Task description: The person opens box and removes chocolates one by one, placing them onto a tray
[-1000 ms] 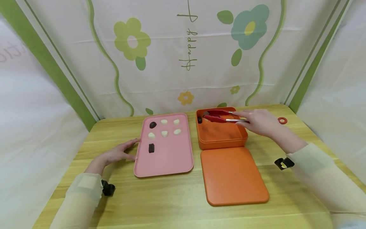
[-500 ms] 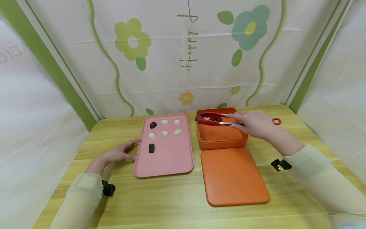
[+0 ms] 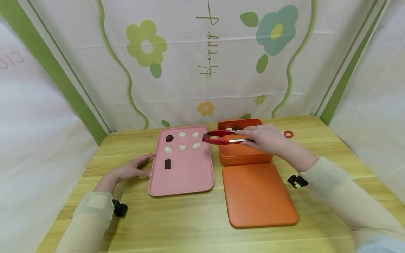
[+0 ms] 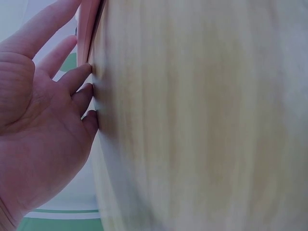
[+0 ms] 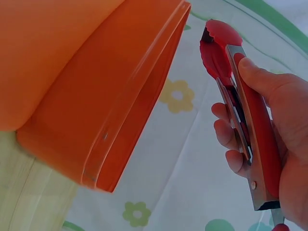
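Note:
My right hand grips red-tipped metal tongs, their tips pinching a dark brown chocolate above the right rim of the pink tray. In the right wrist view the tongs lie between thumb and curled fingers. On the tray sit several white chocolates, a dark rounded one and a dark rectangular one. Fingers extended, my left hand touches the tray's left edge. Beneath the tongs, the orange box holds some dark and white pieces, partly hidden.
An orange lid lies flat on the wooden table, in front of the box. Behind the table hangs a white curtain with printed flowers. The tongs' red ring sticks out behind the right hand.
The tongs closed on a dark chocolate at the box's left side. My right hand has carried it left, out to the tray's right edge. The left hand stays in place.

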{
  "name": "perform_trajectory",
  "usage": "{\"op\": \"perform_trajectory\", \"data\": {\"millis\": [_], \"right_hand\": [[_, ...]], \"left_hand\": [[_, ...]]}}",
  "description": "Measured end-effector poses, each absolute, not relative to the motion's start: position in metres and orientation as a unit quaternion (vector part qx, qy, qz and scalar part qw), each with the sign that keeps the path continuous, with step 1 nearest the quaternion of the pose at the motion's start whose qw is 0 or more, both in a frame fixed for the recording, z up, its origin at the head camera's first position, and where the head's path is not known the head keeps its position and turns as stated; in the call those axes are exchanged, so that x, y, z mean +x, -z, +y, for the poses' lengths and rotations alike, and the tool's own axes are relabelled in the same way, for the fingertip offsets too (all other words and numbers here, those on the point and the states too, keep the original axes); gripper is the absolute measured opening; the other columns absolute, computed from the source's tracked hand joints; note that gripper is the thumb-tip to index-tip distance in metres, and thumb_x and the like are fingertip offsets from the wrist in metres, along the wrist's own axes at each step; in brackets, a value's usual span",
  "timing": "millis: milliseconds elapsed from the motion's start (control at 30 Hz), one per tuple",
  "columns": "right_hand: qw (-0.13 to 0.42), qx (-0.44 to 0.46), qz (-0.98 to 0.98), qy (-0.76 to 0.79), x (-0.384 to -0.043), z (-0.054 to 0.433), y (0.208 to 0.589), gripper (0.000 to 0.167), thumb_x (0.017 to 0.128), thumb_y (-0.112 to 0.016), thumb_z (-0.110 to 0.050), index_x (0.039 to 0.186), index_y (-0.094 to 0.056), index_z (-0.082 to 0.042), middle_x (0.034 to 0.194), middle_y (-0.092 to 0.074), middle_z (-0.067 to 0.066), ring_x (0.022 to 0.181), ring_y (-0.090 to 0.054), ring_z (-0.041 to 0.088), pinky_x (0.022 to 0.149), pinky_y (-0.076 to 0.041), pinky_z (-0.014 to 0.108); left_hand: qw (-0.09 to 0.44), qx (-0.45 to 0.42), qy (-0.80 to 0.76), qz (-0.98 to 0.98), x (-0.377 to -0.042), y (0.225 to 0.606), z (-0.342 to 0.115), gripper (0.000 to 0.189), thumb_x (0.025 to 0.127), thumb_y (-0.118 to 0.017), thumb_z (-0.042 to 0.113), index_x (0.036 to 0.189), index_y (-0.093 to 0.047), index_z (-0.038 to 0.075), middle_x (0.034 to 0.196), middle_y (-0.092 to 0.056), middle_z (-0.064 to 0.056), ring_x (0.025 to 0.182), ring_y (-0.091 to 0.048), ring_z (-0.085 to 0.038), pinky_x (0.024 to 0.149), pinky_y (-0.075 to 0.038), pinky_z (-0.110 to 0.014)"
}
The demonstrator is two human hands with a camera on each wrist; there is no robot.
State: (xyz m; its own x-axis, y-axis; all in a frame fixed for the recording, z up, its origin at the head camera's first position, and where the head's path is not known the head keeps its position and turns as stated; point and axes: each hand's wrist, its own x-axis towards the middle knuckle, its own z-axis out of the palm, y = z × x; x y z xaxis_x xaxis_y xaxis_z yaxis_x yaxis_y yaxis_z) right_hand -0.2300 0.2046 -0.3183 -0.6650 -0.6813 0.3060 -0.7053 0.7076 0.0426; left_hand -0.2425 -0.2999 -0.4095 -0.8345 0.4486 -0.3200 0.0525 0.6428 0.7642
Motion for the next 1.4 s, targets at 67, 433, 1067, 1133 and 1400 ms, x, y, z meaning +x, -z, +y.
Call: {"op": "perform_trajectory", "data": {"millis": [67,433,1067,1133,1400], "right_hand": [[0.149,0.387,-0.909,-0.036,-0.23,0.199,0.319,0.045,0.087,-0.074,-0.029,0.129,-0.066,-0.016,0.103,-0.071,0.008,0.073,-0.064,0.027,0.059,-0.052,0.04],[0.172,0.438,-0.882,-0.037,-0.236,0.175,0.327,0.043,0.086,-0.075,-0.031,0.125,-0.068,-0.017,0.104,-0.072,0.005,0.07,-0.065,0.021,0.052,-0.048,0.033],[0.093,0.463,-0.881,-0.011,-0.244,0.131,0.344,0.041,0.09,-0.07,-0.034,0.129,-0.065,-0.02,0.082,-0.063,-0.005,0.062,-0.055,0.011,0.053,-0.044,0.024],[0.095,0.466,-0.88,-0.011,-0.244,0.128,0.346,0.041,0.09,-0.071,-0.033,0.129,-0.066,-0.02,0.08,-0.062,-0.005,0.062,-0.056,0.011,0.053,-0.044,0.025],[0.077,0.466,-0.881,-0.014,-0.246,0.116,0.351,0.04,0.09,-0.071,-0.031,0.127,-0.066,-0.019,0.08,-0.062,-0.002,0.066,-0.057,0.013,0.053,-0.044,0.025]], "left_hand": [[0.248,0.144,-0.396,0.872,-0.242,0.41,-0.3,0.087,0.085,-0.076,0.029,0.155,-0.026,0.019,0.159,-0.01,-0.021,0.143,-0.008,-0.045,0.11,-0.009,-0.065],[0.248,0.143,-0.395,0.873,-0.243,0.41,-0.3,0.087,0.085,-0.076,0.029,0.155,-0.026,0.02,0.159,-0.011,-0.021,0.143,-0.008,-0.044,0.11,-0.009,-0.065],[0.249,0.152,-0.399,0.869,-0.244,0.412,-0.302,0.087,0.086,-0.076,0.029,0.156,-0.025,0.018,0.16,-0.012,-0.02,0.144,-0.009,-0.042,0.112,-0.011,-0.062],[0.247,0.153,-0.398,0.87,-0.244,0.412,-0.302,0.087,0.086,-0.076,0.029,0.156,-0.025,0.019,0.16,-0.012,-0.02,0.144,-0.009,-0.042,0.112,-0.011,-0.061],[0.25,0.15,-0.396,0.871,-0.243,0.411,-0.301,0.088,0.086,-0.076,0.03,0.156,-0.024,0.019,0.16,-0.011,-0.021,0.144,-0.008,-0.043,0.111,-0.011,-0.063]]}}
